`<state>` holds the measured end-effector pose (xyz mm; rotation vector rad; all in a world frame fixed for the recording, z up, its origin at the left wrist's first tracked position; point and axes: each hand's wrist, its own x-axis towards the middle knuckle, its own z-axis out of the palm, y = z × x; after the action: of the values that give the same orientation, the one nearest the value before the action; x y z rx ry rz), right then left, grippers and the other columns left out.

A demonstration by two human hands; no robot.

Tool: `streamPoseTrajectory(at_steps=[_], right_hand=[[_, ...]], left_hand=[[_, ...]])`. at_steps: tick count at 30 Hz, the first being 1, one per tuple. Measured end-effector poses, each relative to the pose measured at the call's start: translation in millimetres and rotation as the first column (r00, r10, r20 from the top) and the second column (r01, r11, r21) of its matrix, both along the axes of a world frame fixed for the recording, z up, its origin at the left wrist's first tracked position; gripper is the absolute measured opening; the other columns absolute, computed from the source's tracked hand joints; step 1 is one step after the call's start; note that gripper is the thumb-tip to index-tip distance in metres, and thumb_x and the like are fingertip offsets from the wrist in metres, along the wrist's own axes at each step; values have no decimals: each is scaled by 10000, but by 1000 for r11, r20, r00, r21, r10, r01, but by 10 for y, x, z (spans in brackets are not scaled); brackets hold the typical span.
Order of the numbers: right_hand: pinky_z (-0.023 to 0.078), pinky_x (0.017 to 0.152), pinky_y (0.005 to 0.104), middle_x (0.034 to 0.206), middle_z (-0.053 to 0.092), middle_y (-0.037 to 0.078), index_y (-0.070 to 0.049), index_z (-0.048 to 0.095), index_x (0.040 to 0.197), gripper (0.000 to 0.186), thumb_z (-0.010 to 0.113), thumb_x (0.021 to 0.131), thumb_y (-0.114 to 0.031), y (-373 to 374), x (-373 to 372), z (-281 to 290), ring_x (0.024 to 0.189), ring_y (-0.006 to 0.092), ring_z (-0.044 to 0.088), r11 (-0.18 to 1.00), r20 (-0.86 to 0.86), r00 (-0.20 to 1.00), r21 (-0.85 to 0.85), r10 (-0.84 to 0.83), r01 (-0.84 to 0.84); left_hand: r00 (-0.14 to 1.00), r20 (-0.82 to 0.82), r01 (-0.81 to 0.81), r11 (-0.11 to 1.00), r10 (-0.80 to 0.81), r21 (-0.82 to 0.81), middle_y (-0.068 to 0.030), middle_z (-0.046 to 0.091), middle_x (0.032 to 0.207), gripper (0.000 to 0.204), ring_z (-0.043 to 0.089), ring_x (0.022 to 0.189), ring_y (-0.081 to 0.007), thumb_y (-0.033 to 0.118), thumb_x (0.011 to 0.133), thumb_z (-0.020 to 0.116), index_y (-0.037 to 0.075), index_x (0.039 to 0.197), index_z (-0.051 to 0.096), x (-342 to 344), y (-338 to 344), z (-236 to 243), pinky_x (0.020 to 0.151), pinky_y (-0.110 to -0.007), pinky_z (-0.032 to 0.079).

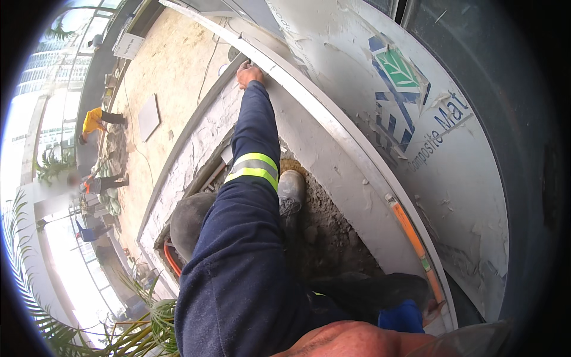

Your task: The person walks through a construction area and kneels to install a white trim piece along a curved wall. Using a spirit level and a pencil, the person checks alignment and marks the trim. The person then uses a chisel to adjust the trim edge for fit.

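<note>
My left arm, in a navy sleeve with a reflective band, stretches far up the view. At its end my left hand is closed against the inner side of a long, pale, curved-looking bar on a wall's edge; what its fingers hold is hidden. Toward the lower right, an orange spirit level with a green section lies along the same edge. My right hand, only partly in view, is closed at the level's near end. Below my arm, a dusty boot stands in the rough soil inside the low walls.
A large white printed sheet covers the right side. An orange pipe emerges from the pit. Left, beyond the wall, are a square slab, a cable, sandbags and several people, one in yellow. Palm leaves reach in at lower left.
</note>
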<state>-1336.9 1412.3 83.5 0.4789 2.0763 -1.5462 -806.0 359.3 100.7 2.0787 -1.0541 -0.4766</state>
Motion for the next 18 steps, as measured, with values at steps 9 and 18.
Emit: streamPoseTrajectory(at_steps=[9,18], right_hand=[[450,750,219,908,551,66,35,571,1235,545,519,1052,-476,-28,10,101,761,77,538,838,220,925,-523,309,-156],[454,731,211,968,626,99,35,583,1225,462,555,1053,-393,-451,269,155,785,119,583,969,85,992,-223,-90,107]], left_hand=[[999,24,42,998,-41,-38,-73,723,1221,297,608,1226,-278,228,974,568,232,1211,747,33,17,2,1093,-438,364],[986,148,75,997,-76,12,-47,706,1240,332,558,1251,-300,163,966,566,304,1200,755,65,80,5,1074,-498,339]])
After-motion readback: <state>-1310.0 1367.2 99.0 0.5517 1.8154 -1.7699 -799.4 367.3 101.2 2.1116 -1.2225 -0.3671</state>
